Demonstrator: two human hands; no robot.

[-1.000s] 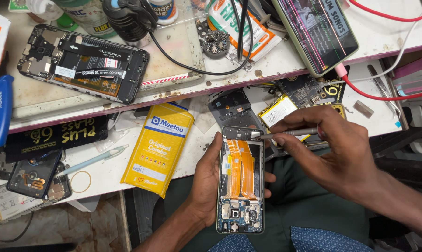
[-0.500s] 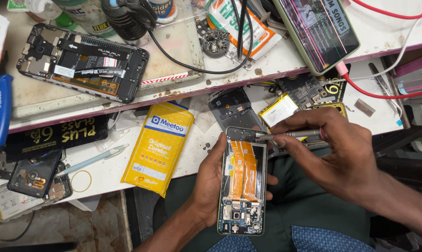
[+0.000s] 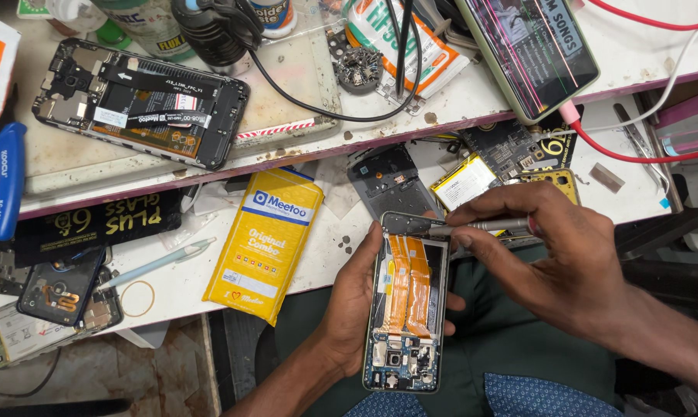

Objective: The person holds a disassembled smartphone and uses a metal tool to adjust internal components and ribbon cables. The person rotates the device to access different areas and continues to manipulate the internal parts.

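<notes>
An opened phone point(image 3: 405, 305) is gripped by the left hand point(image 3: 356, 301) near the counter point(image 3: 326, 239) edge; a screwdriver point(image 3: 480, 226) is pinched by the right hand point(image 3: 553, 259), tip at its far end.

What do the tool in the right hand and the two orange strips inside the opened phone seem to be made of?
Tool: likely metal, a slim grey shaft with a dull sheen, held in the right hand.
Orange strips: probably thin flexible plastic film, glossy and flat, lying along the opened phone, which the left hand holds.
</notes>
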